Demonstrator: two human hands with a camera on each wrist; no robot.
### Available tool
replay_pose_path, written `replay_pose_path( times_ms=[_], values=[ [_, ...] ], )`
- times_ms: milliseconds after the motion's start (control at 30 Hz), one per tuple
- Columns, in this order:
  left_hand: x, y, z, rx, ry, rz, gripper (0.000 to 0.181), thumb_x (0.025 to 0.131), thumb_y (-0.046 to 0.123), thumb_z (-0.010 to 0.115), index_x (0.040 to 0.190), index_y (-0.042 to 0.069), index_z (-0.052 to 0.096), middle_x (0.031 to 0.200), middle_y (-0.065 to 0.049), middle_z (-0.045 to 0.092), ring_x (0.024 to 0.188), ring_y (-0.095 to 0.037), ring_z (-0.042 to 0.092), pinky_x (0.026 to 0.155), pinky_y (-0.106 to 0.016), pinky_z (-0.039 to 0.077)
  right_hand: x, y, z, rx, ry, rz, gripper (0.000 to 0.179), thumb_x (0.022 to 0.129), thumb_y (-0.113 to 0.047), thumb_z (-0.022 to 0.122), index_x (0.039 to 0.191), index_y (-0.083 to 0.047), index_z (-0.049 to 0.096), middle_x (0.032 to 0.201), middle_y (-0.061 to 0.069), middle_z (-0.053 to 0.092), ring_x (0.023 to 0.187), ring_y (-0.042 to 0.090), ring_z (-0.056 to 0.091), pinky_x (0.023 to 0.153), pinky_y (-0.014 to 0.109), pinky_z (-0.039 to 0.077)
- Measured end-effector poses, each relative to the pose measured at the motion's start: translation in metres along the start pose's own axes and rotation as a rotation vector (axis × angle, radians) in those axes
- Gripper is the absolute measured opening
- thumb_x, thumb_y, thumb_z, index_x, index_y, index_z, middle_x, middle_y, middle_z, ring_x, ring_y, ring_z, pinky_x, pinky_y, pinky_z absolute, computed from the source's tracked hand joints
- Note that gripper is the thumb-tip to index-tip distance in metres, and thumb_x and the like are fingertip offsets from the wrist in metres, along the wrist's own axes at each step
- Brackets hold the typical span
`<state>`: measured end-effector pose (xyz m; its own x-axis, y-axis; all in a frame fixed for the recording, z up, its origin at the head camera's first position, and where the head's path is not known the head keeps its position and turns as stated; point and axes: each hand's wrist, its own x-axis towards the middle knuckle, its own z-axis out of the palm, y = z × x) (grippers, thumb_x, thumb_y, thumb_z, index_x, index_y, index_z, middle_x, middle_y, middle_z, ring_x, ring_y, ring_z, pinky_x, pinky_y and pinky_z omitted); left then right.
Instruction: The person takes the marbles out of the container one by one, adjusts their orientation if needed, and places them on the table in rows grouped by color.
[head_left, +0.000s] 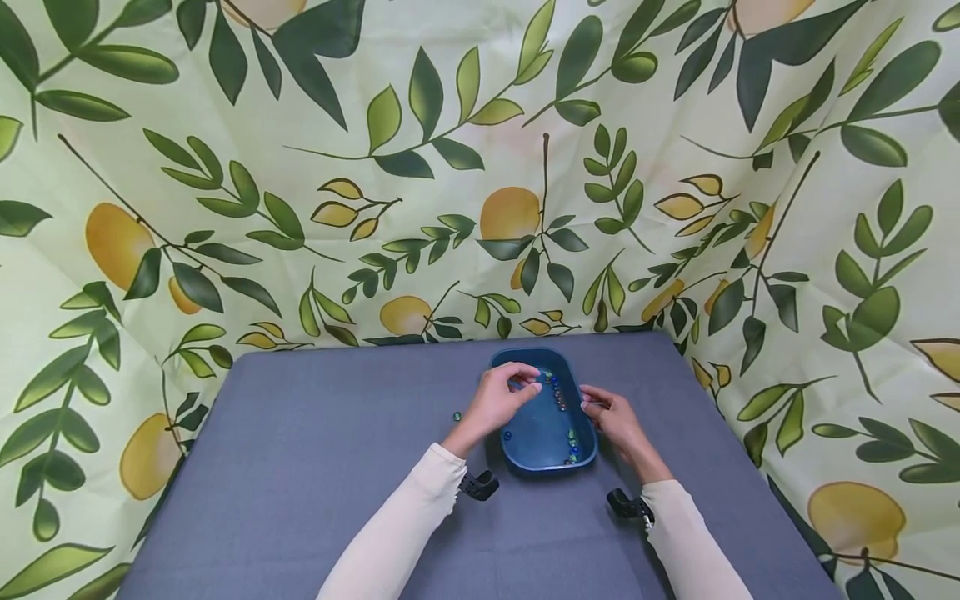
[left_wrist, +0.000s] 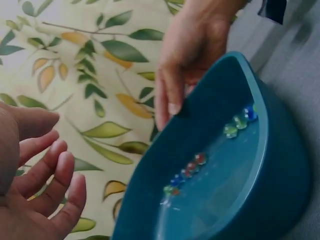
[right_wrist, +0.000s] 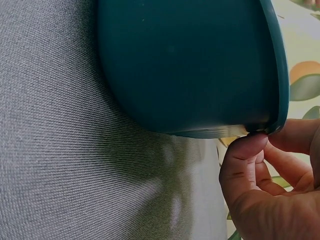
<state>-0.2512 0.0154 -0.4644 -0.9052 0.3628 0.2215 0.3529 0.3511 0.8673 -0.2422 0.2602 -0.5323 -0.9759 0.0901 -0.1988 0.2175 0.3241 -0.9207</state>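
A deep blue plastic tub (head_left: pixel 536 433) with rounded corners stands on the table. Several glass marbles (head_left: pixel 558 393) lie in it, mostly in two groups along its right side; the left wrist view shows red, blue and green ones. My left hand (head_left: pixel 498 398) hovers over the tub's left rim, its fingers loosely bent. In the left wrist view, nothing shows between those fingers (left_wrist: pixel 64 172). At the right rim, my right hand (head_left: pixel 618 423) pinches the edge between thumb and finger, as the right wrist view (right_wrist: pixel 270 185) shows close up.
One green marble (head_left: pixel 457 416) sits on the grey tablecloth (head_left: pixel 330 467), left of the tub. Behind and to both sides of the table hangs a cloth with a leaf and fruit print (head_left: pixel 450 200). A black band (head_left: pixel 480 485) is on each wrist.
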Motion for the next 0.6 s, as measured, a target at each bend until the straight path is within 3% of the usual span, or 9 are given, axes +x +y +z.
replay_pose_path(
  times_ms=[300, 433, 600],
  values=[
    [0.02, -0.004, 0.041, 0.06, -0.101, -0.068, 0.022, 0.088, 0.014, 0.072, 0.106, 0.001, 0.073, 0.087, -0.005, 0.072, 0.073, -0.006, 0.062, 0.067, -0.017, 0.049, -0.002, -0.003, 0.0, 0.01, -0.01, -0.004, 0.041, 0.101, -0.01, 0.051, 0.141, -0.003, 0.05, 0.124, 0.02, 0.055, 0.096, 0.017, 0.058, 0.074, 0.023, 0.051],
    [0.025, -0.011, 0.055, 0.118, -0.154, -0.096, 0.023, 0.087, 0.014, 0.073, 0.106, 0.002, 0.073, 0.082, -0.002, 0.07, 0.069, -0.004, 0.057, 0.064, -0.017, 0.046, -0.002, -0.004, 0.0, 0.004, -0.01, -0.016, 0.041, 0.1, -0.01, 0.052, 0.14, -0.002, 0.051, 0.123, 0.019, 0.055, 0.093, 0.014, 0.057, 0.074, 0.023, 0.05],
    [0.029, -0.02, 0.068, 0.183, -0.205, -0.181, 0.022, 0.084, 0.012, 0.076, 0.105, 0.006, 0.075, 0.081, -0.001, 0.07, 0.07, -0.008, 0.054, 0.062, -0.02, 0.043, -0.002, -0.003, 0.001, 0.012, -0.008, -0.02, 0.041, 0.1, -0.01, 0.052, 0.14, -0.001, 0.051, 0.123, 0.019, 0.055, 0.091, 0.012, 0.057, 0.073, 0.023, 0.05]
  ],
)
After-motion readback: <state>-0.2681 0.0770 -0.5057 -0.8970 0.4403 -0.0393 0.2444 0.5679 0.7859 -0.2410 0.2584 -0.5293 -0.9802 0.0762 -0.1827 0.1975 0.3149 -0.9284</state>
